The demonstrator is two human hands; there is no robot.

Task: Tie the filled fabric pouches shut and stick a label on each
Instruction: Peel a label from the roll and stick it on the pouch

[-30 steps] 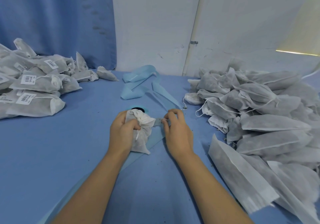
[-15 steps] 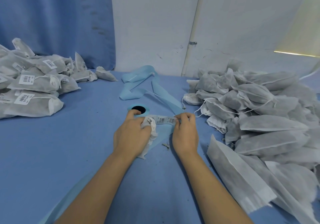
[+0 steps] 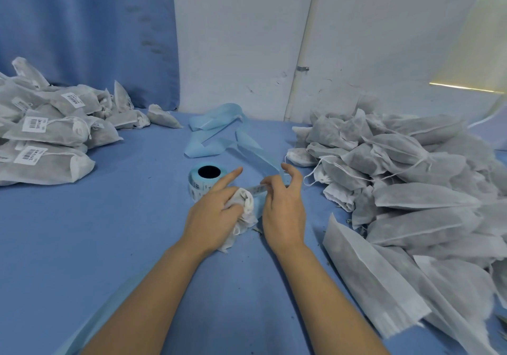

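Note:
A white fabric pouch (image 3: 244, 217) lies on the blue table under my left hand (image 3: 216, 209), which grips it with the index finger pointing out toward the label roll (image 3: 204, 180). My right hand (image 3: 282, 203) pinches a white barcode label (image 3: 258, 189) between thumb and forefinger, just right of the pouch's gathered neck, other fingers spread. The roll is light blue with a dark core and stands just beyond my left hand.
A heap of labelled, tied pouches (image 3: 52, 140) fills the left side. A large pile of unlabelled pouches (image 3: 411, 195) covers the right side. Loose light-blue backing strip (image 3: 216, 135) trails behind the roll. White wall and blue curtain stand at the back.
The pouch dropped lower under my left hand, uncovering the label roll. My right hand pulled a label off the strip and spread its fingers; my left index finger stretched out.

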